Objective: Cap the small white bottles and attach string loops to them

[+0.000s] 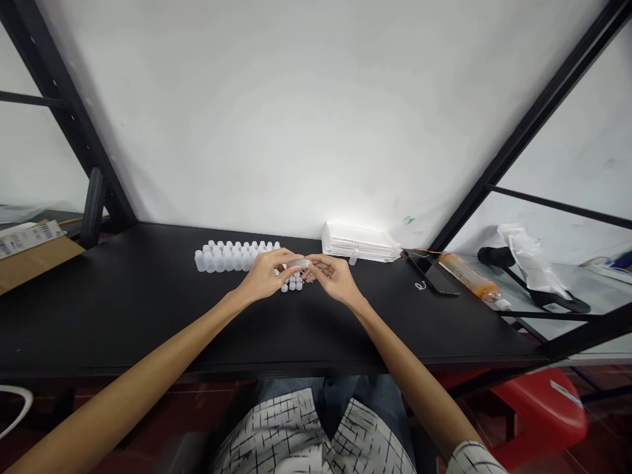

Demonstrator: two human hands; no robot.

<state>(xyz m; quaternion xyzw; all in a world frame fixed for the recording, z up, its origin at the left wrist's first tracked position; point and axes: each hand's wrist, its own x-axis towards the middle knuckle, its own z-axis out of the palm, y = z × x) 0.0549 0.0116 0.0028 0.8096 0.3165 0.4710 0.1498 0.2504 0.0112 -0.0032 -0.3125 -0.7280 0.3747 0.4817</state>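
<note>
Between my two hands lies a small translucent plastic bottle (pixel 297 263), tilted on its side over the black table. My left hand (pixel 269 271) grips its body from the left. At its right end, the fingers of my right hand (pixel 332 273) are pinched around the tip; whether a cap sits there is hidden by the fingers. Just below the hands, several small white bottles or caps (pixel 292 284) stand on the table. Behind my left hand, rows of matching white bottles (pixel 222 258) stand upright, packed close together.
A stack of flat white packets (pixel 360 241) lies by the wall, with one small bottle (pixel 353 255) in front. Right of it are a phone (pixel 434 275), an orange-labelled bottle (pixel 471 278) and a black rack frame (pixel 523 135). A cardboard box (pixel 44 260) sits far left.
</note>
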